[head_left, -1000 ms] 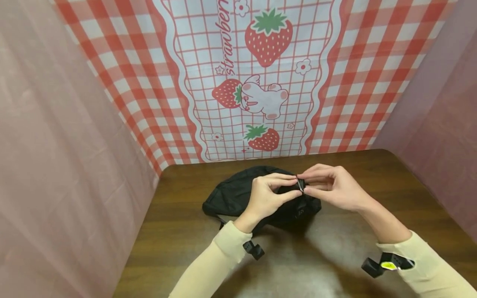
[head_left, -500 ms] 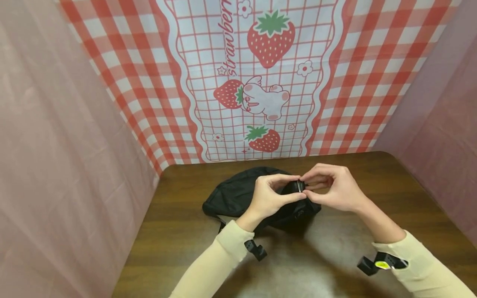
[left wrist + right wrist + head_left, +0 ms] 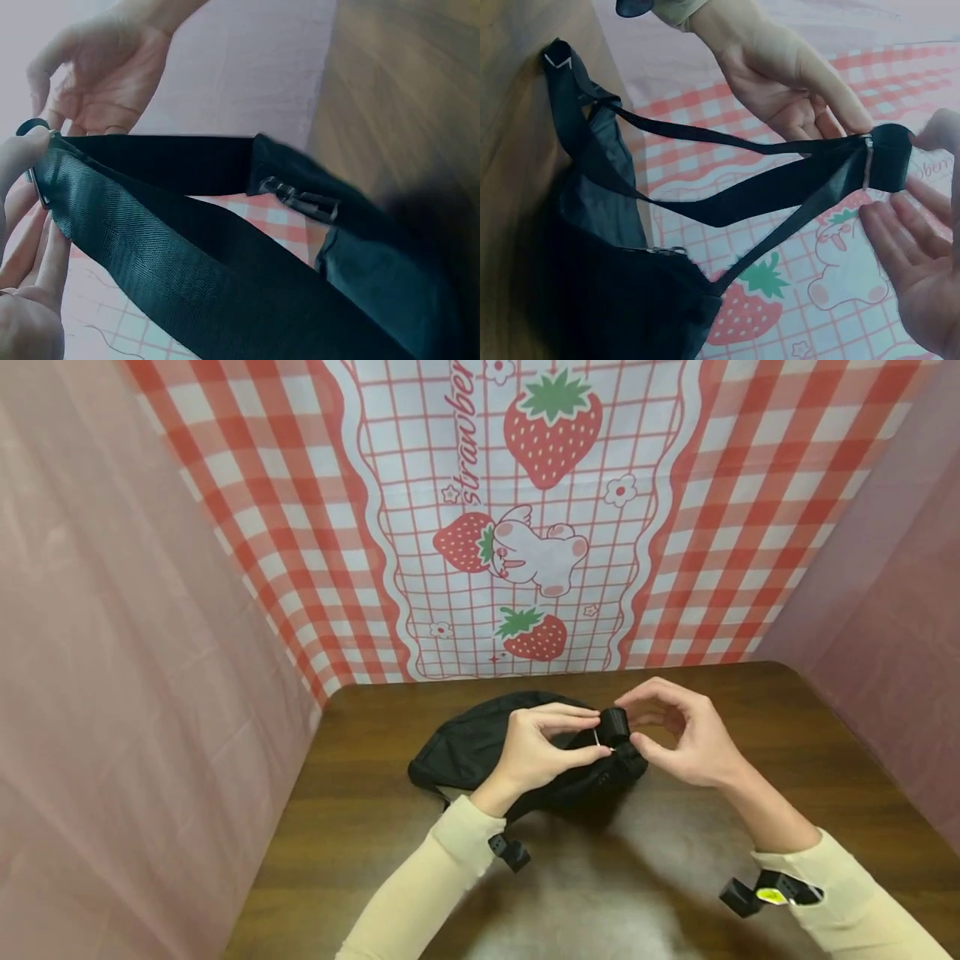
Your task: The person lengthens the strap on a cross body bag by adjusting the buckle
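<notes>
A black fabric bag (image 3: 468, 747) lies on the table, its webbing strap raised between both hands. My left hand (image 3: 536, 747) pinches a thin metal strap slider (image 3: 868, 161) by its two ends, thumb on one side and fingers on the other. Through the slider stands a loop of black strap (image 3: 615, 727). My right hand (image 3: 686, 735) holds this loop at its edges, thumb and fingertips on opposite sides. In the right wrist view the strap runs taut from the slider down to the bag body (image 3: 630, 300), where a zipper (image 3: 656, 250) shows.
The brown wooden table (image 3: 360, 877) ends at a red-and-white checked cloth (image 3: 292, 527) with strawberry prints at the back. Pink curtains (image 3: 112, 652) hang on both sides. Another metal fitting (image 3: 557, 58) sits on a strap end near the table.
A larger loop of strap now stands out through the slider. My right hand has moved slightly right and spread its thumb and fingers wider; my left hand stays nearly in place.
</notes>
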`<state>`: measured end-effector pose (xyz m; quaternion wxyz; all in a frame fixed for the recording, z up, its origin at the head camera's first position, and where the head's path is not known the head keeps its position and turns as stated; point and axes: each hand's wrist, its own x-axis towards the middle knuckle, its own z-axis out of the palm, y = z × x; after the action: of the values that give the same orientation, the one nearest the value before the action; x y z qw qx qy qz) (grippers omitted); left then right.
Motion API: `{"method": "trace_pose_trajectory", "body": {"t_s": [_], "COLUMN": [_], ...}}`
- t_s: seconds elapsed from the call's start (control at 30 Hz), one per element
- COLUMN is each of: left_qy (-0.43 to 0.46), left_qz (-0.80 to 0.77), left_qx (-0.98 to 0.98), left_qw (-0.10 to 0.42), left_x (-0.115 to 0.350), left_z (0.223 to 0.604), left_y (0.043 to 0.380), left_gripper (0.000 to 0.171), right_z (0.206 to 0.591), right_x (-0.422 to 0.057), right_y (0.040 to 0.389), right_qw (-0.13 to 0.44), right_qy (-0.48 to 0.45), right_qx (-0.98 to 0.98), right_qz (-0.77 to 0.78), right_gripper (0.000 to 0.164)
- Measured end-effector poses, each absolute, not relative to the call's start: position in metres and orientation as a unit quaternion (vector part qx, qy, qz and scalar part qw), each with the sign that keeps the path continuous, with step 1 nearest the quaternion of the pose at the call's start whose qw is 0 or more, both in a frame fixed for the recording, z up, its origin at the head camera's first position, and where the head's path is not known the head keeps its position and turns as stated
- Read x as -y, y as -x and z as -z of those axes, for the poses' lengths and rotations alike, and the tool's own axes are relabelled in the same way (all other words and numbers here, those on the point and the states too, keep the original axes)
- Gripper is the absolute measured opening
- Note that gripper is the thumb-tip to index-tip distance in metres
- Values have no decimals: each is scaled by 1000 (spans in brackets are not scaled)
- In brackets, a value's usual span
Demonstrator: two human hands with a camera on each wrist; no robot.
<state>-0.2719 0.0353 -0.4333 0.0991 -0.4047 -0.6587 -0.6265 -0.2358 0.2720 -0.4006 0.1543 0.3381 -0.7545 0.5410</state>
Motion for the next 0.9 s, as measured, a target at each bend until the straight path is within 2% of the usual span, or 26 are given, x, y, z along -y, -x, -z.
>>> {"method": "trace_pose_trajectory", "body": {"t_s": [0.1, 0.23, 0.33, 0.6, 0.73, 0.9], "left_qy": [433, 447, 447, 411, 417, 429], "left_qz": [582, 534, 524, 595, 567, 511], "left_qx": [675, 696, 703, 681, 695, 720], "left_qw": [134, 174, 179, 120, 145, 190], "left_x": [-34, -33, -32, -32, -31, -28], "left_z": [428, 421, 419, 426, 427, 423], "left_y": [273, 271, 271, 272, 273, 272], "left_gripper": [32, 32, 33, 35, 32, 32], "right_z": [397, 391, 391, 401, 405, 401], "right_x": [-273, -272, -271, -276, -280, -276], "right_y": [237, 239, 239, 237, 235, 236], "right_qw": [146, 159, 159, 167, 148, 128], "right_qy": [-344, -337, -334, -318, -319, -333], "right_qx": [785, 817, 816, 775, 761, 786], "right_qz": [-494, -440, -444, -519, -545, -505], "right_gripper": [58, 52, 47, 46, 45, 57]}}
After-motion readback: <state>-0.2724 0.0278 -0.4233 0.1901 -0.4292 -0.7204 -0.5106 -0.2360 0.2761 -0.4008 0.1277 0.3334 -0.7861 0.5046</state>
